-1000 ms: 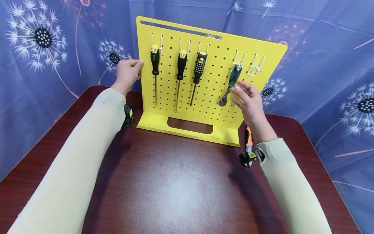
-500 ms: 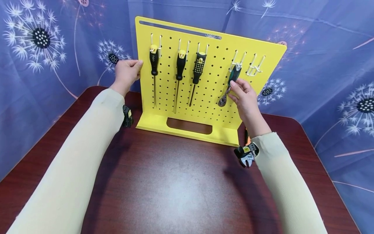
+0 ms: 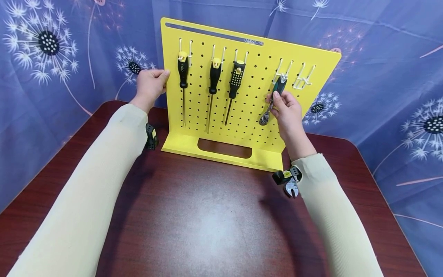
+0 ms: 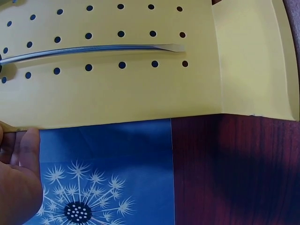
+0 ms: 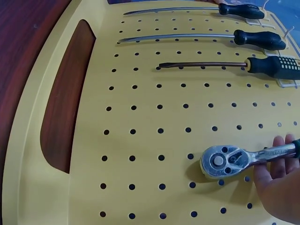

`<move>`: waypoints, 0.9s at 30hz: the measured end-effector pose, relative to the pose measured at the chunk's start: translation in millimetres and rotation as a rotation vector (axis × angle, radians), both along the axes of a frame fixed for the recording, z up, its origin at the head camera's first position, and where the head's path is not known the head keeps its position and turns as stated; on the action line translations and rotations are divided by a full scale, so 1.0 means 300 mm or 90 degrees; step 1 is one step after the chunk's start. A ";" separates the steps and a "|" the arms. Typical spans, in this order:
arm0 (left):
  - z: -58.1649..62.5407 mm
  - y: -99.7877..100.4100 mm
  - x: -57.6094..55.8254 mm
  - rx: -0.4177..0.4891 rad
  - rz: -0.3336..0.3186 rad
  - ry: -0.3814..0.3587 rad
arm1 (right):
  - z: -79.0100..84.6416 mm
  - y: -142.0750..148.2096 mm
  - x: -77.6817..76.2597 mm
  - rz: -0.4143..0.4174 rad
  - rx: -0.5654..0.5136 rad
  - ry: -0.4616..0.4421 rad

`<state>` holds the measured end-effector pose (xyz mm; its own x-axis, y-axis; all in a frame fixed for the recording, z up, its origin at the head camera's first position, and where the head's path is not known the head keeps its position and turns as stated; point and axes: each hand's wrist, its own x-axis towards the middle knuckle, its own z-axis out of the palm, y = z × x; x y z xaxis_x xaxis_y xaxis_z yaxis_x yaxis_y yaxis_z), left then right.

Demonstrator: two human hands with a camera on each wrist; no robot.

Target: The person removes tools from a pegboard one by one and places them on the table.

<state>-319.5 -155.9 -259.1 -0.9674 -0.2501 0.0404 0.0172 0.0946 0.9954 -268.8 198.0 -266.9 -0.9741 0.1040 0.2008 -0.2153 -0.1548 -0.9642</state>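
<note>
A yellow pegboard stands upright on the table. My left hand pinches its left edge between thumb and fingers. A ratchet wrench with a green and black handle hangs head down from a white hook on the board's right part. My right hand grips the ratchet at the lower handle, thumb in front and fingers behind. In the right wrist view the ratchet's round metal head lies close over the perforated board, and the fingers reach round behind its neck.
Three screwdrivers hang left of the ratchet: one at far left, one beside it and one with a dotted handle. A bare white hook is at right. An adjustable wrench lies behind the right wrist camera.
My right hand has moved left and slightly up to the ratchet, and its fingers have closed around the handle. The left hand stays at the board's edge.
</note>
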 end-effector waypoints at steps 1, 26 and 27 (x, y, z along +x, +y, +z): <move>0.000 0.000 0.000 -0.001 0.001 0.000 | -0.001 -0.003 0.000 -0.009 0.007 0.004; 0.009 0.000 0.005 -0.010 -0.004 -0.014 | -0.009 -0.021 0.044 -0.089 0.076 0.015; 0.009 0.001 0.005 -0.009 -0.003 -0.014 | -0.008 -0.021 0.046 -0.089 0.079 0.015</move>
<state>-317.9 -155.8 -256.3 -0.9694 -0.2447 0.0218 -0.0048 0.1079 0.9942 -254.9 191.8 -269.3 -0.9469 0.2109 0.2425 -0.2486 -0.0026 -0.9686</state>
